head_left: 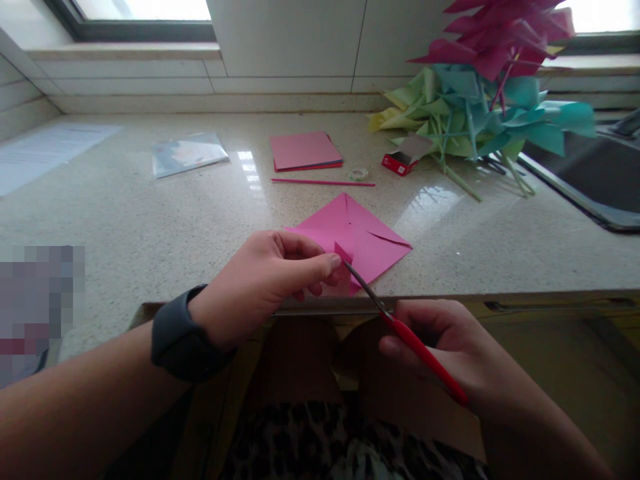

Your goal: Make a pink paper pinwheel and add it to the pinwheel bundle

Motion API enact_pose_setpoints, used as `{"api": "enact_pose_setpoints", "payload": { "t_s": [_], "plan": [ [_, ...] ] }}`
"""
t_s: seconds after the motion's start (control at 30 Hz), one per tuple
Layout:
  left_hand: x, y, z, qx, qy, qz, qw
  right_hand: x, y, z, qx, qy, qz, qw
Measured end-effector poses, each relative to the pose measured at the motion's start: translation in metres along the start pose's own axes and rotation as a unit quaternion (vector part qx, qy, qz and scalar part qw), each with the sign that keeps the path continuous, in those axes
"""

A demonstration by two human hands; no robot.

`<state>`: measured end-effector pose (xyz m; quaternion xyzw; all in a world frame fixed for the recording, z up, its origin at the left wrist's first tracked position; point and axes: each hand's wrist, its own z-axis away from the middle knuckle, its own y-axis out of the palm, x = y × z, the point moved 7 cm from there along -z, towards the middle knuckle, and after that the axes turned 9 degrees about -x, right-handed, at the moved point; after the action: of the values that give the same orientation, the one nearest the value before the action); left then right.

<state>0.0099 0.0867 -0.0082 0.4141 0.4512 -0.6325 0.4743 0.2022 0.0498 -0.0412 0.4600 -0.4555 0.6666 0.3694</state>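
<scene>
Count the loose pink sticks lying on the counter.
1. A single pink stick lies on the counter just in front of the pink paper stack. More may be hidden in the pinwheel pile.

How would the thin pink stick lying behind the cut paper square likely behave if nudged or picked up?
The pink stick looks slender and round, so it would probably roll on the glossy countertop. It seems very light. Being so thin, it may flex or slip when pinched.

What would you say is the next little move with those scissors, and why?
Probably close the scissors to lengthen the cut toward the middle of the pink paper square: the right hand has the blades at its near corner, which the left hand pinches.
</scene>
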Motion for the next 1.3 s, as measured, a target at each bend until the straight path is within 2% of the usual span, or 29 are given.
{"api": "enact_pose_setpoints", "payload": {
  "t_s": [0.1,0.37,0.5,0.73,1.0,1.3],
  "plan": [
    [0.0,-0.001,0.0,-0.004,-0.002,0.006,1.0,-0.004,0.003,0.0,0.033,0.021,0.006,0.999],
    [0.0,0.001,0.001,0.004,0.003,0.028,1.0,-0.004,0.003,-0.001,0.02,0.017,0.006,1.0],
    [-0.001,0.006,0.003,0.011,-0.009,0.109,0.994,-0.005,0.011,0.002,0.022,0.022,-0.022,0.999],
    [0.0,0.009,0.008,-0.036,-0.022,0.225,0.973,-0.002,0.022,0.002,0.011,-0.005,-0.04,0.999],
    [0.002,0.009,0.008,-0.055,-0.03,0.238,0.969,0.001,0.02,-0.001,-0.02,-0.045,-0.015,0.999],
    [0.003,0.009,0.009,-0.058,-0.034,0.236,0.969,0.003,0.02,-0.002,-0.026,-0.046,-0.002,0.999]
  ]
}}
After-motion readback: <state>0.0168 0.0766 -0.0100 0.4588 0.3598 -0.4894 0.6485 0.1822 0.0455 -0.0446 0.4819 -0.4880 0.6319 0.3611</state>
